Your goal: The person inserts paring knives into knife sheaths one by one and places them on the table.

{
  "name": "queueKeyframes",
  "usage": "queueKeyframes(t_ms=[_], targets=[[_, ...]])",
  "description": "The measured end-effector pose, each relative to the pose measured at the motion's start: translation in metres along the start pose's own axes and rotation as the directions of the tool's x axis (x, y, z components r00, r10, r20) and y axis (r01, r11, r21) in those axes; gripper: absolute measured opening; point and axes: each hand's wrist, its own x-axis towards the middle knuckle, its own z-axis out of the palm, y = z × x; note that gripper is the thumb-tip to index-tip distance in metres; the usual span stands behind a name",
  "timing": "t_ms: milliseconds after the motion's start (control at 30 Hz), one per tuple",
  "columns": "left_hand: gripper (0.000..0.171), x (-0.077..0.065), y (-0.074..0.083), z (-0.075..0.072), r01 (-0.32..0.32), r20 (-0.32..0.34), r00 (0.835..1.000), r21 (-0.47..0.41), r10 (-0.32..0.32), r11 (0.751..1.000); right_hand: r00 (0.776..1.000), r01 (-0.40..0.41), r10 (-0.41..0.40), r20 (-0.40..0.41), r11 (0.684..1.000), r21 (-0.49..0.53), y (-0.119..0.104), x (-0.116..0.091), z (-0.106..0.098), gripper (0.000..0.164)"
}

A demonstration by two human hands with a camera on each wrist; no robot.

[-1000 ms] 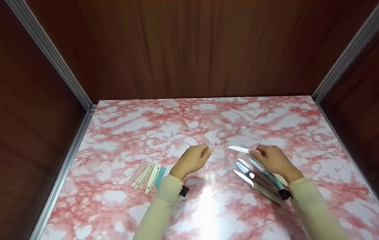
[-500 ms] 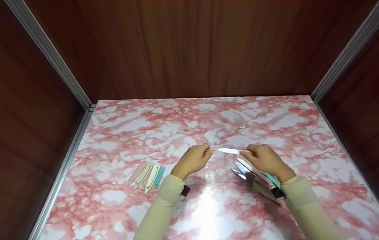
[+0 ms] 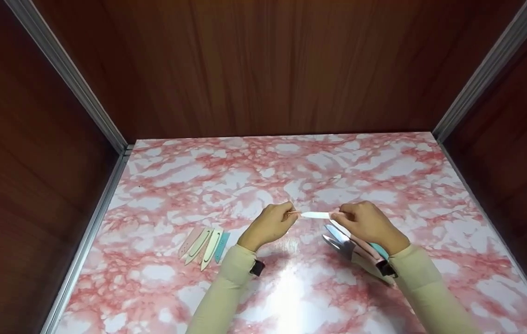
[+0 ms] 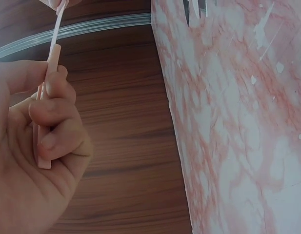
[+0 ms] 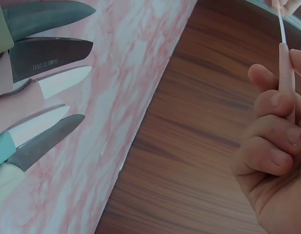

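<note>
My left hand (image 3: 270,225) grips a slim pink knife sheath (image 4: 44,158), its fingers curled round it. In my right hand (image 3: 371,225) is a knife by its pink handle (image 5: 287,73). Its white blade (image 3: 315,215) points left, edge-on in both wrist views, with the tip right at the sheath's mouth. Both hands are raised over the table, facing each other. Below the right hand lies a fan of several bare knives, among them one with a pink handle (image 5: 16,107), one teal handle (image 5: 3,146) and one cream handle (image 5: 6,183).
Left of the left forearm, several knife sheaths lie side by side, including a pink sheath (image 3: 191,242), a cream sheath (image 3: 212,248) and a teal sheath (image 3: 222,247). The marbled table (image 3: 263,171) is bounded by dark wood panels (image 3: 263,69) with metal corner rails.
My right hand has moved left with the knife, bringing the blade tip up to the sheath and levelling the blade. My left hand has stayed nearly still.
</note>
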Motion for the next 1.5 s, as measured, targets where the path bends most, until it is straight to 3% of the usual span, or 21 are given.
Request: queueKeyframes(t_ms=[867,1500], targets=[[0.020,0.000,0.005,0.001,-0.025,0.007,1.000,0.006,0.024,1.000,0.993,0.120,-0.121,0.017,0.992,0.023,-0.007,0.003,0.000,0.026],[0.020,0.001,0.006,0.008,-0.044,-0.026,0.999,0.043,0.045,0.998,0.995,0.095,-0.095,0.036,0.995,-0.002,-0.011,0.004,0.004,0.030]])
